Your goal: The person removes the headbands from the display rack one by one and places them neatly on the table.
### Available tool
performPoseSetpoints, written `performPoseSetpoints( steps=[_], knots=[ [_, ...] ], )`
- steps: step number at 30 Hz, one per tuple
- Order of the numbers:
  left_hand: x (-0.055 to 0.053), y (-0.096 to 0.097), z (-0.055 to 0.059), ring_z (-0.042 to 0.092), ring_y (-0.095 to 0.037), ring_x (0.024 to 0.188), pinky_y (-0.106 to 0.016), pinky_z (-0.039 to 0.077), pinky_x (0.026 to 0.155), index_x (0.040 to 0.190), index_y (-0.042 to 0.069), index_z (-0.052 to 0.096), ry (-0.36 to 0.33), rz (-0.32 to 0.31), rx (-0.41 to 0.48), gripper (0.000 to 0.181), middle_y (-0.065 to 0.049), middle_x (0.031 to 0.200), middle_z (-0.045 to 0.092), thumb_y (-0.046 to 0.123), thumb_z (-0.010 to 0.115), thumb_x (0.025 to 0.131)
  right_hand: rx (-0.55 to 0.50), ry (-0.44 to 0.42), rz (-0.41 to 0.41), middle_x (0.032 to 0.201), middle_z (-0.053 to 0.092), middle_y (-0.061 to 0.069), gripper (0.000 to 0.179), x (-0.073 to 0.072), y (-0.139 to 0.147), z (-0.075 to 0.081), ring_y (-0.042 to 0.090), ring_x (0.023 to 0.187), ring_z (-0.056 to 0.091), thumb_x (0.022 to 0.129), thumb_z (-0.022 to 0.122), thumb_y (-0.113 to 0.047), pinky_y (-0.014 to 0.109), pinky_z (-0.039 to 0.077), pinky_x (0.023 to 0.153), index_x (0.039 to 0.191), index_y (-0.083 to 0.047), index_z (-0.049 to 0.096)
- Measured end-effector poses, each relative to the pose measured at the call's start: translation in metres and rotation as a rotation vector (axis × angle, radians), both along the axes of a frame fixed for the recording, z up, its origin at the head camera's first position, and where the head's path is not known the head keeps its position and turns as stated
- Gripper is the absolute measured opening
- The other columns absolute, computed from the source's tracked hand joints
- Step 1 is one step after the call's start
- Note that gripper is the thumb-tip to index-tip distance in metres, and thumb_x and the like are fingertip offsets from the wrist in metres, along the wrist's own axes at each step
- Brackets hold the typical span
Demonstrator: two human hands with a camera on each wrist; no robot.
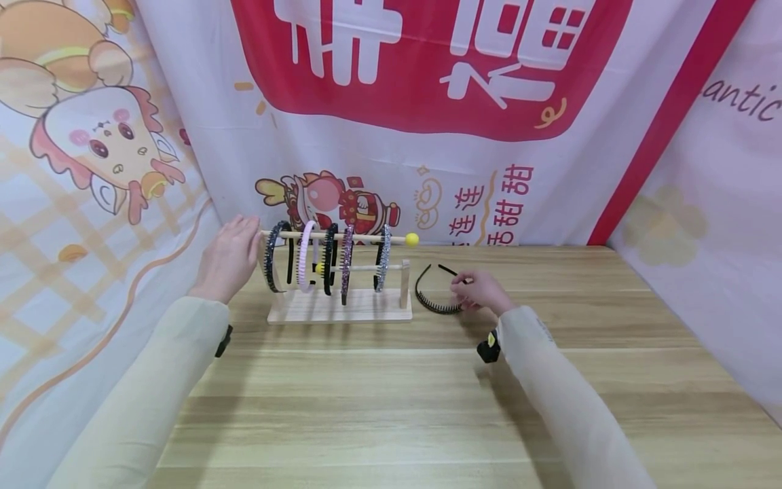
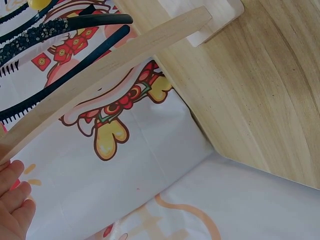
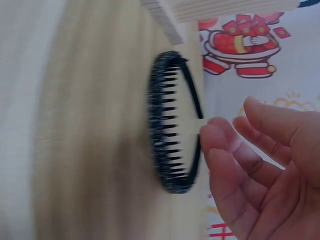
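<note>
A light wooden headband stand has several headbands hung on its two rods, among them a pink headband and a silver glittery headband. My left hand grips the left end of the upper rod, where it meets the post; in the left wrist view only fingertips show beside that post. A dark toothed headband lies on the table right of the stand. My right hand is over its right side. In the right wrist view the fingers are spread from the thumb, close to the dark headband's tips.
The wood-grain table reaches back to a printed cloth, with more cloth hung at the left and right. Yellow balls cap the rods. A black device is on the right wrist.
</note>
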State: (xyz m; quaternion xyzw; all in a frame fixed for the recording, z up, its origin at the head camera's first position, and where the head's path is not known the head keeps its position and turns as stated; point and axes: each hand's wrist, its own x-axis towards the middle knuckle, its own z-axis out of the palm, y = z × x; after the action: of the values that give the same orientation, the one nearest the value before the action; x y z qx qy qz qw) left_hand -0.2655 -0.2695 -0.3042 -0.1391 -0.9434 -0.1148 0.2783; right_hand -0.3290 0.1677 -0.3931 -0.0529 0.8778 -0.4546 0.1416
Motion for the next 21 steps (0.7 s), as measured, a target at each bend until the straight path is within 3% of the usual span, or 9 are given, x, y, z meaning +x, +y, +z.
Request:
performPoseSetpoints(
  steps=[5, 10, 16, 21],
  knots=[
    [0.001, -0.001, 0.001, 0.035, -0.043, 0.124, -0.045, 0.019, 0.11, 0.126, -0.013, 0.045, 0.006, -0.001, 0.0, 0.037, -0.03, 0.128, 0.045, 0.011, 0.042, 0.098, -0.031, 0.022, 0.04, 0.098, 0.06, 0.022, 0.029, -0.005, -0.002, 0.022, 0.036, 0.082, 0.062, 0.094, 0.055, -0.017, 0.045, 0.055, 0.07, 0.116, 0.0, 0.053],
    [0.001, -0.001, 0.002, 0.035, -0.043, 0.124, -0.045, 0.02, 0.11, 0.126, -0.012, 0.045, 0.009, 0.001, -0.004, 0.037, -0.03, 0.128, 0.045, 0.011, 0.042, 0.098, -0.037, 0.083, 0.066, 0.095, 0.06, 0.018, 0.033, -0.008, -0.007, 0.048, 0.031, 0.074, 0.062, 0.092, 0.057, -0.014, 0.047, 0.055, 0.072, 0.119, 0.003, 0.051],
    [-0.001, -0.002, 0.001, 0.034, -0.043, 0.125, -0.044, 0.018, 0.11, 0.127, -0.012, 0.043, -0.012, -0.001, -0.007, 0.038, -0.03, 0.129, 0.044, 0.011, 0.042, 0.098, -0.019, 0.129, 0.081, 0.103, 0.06, 0.018, 0.034, -0.007, -0.015, 0.083, 0.038, 0.083, 0.061, 0.091, 0.059, -0.018, 0.039, 0.057, 0.067, 0.119, -0.001, 0.052],
    [-0.001, -0.002, 0.0, 0.031, -0.042, 0.127, -0.044, 0.016, 0.111, 0.129, -0.012, 0.041, -0.034, -0.002, -0.007, 0.039, -0.03, 0.131, 0.042, 0.013, 0.041, 0.098, -0.017, 0.169, 0.113, 0.1, 0.059, 0.016, 0.036, -0.004, -0.025, 0.108, 0.031, 0.075, 0.06, 0.091, 0.059, -0.017, 0.035, 0.057, 0.063, 0.122, -0.003, 0.05]
  ],
)
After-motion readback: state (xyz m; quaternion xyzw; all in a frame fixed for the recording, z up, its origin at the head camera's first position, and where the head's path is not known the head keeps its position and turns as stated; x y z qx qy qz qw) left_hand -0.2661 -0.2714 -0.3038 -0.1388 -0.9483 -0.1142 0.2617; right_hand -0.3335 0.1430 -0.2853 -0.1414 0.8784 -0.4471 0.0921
